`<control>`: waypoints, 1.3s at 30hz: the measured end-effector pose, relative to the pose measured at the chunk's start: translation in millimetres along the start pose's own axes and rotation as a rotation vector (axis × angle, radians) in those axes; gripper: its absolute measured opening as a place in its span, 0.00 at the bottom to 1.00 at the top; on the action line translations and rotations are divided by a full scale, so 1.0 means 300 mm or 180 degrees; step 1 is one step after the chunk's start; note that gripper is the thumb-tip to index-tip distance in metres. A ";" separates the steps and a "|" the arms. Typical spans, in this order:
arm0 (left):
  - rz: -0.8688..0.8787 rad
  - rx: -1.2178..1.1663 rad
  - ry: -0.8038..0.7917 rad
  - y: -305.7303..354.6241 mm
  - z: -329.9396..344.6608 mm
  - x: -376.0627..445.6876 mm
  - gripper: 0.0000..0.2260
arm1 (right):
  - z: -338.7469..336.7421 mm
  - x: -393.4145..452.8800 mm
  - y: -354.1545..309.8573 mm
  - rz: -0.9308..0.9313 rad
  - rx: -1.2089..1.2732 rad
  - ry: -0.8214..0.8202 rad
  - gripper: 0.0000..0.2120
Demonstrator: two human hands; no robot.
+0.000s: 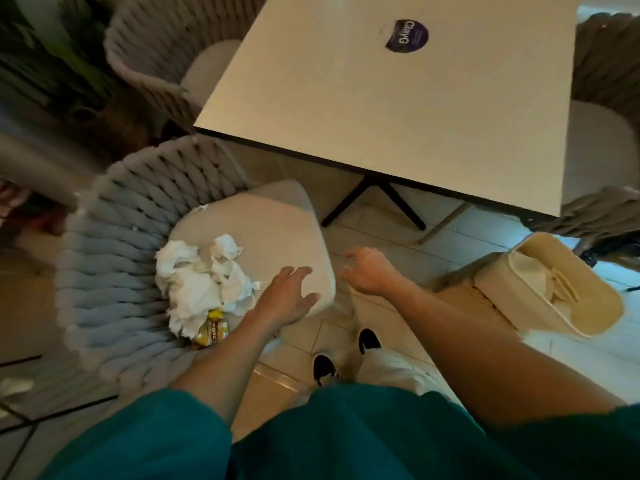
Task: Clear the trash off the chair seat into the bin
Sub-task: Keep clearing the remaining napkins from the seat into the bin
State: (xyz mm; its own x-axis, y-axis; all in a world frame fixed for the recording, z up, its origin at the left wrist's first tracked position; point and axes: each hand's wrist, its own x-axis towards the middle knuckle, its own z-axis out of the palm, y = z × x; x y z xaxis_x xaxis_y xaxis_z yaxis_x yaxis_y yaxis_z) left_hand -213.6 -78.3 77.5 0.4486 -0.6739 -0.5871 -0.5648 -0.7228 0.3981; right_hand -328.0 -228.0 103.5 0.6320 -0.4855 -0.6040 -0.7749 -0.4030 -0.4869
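A pile of crumpled white tissues [199, 282] lies on the beige chair seat [273, 230], toward its left rear. A yellow wrapper [210, 331] sits at the pile's near edge, and a white plastic fork [259, 285] pokes out on its right. My left hand [287, 294] hovers open over the seat's front right corner, just right of the pile. My right hand [369, 270] is open over the floor between the chair and the cream bin [568, 289]. The bin stands at the right with its lid tilted open.
The chair has a woven grey rope back [114, 258]. A white square table [398, 98] with black legs stands behind, with more chairs around it. My feet [346, 355] are on the tiled floor. A scrap of paper [14, 388] lies on the floor at the left.
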 end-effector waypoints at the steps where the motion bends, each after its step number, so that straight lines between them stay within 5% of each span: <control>1: -0.0084 -0.0033 0.0015 -0.034 -0.002 -0.015 0.27 | 0.011 0.009 -0.027 -0.0090 -0.0062 -0.0075 0.25; 12: -0.1051 -0.0675 0.0293 -0.411 -0.031 -0.161 0.28 | 0.143 0.143 -0.225 -0.0494 -0.0573 -0.0642 0.24; 21: -0.1430 -0.0772 0.0226 -0.921 -0.040 -0.109 0.28 | 0.411 0.220 -0.370 -0.0215 -0.0501 -0.0905 0.25; 31: -0.0711 -0.0302 0.0128 -1.080 -0.109 0.082 0.25 | 0.733 0.415 -0.533 0.0323 -0.0188 -0.0682 0.33; 39: -0.0696 0.0232 0.0069 -1.156 -0.056 0.272 0.31 | 0.880 0.531 -0.551 0.0438 -0.0129 -0.0090 0.33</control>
State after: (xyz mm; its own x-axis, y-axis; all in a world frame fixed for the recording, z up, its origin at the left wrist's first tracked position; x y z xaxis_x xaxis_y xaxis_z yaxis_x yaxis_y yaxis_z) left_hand 30.4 114.8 -96.6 0.5803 -0.5060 -0.6382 -0.5006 -0.8397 0.2105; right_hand -101.1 -33.8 -78.8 0.5190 -0.5164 -0.6812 -0.8529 -0.3654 -0.3728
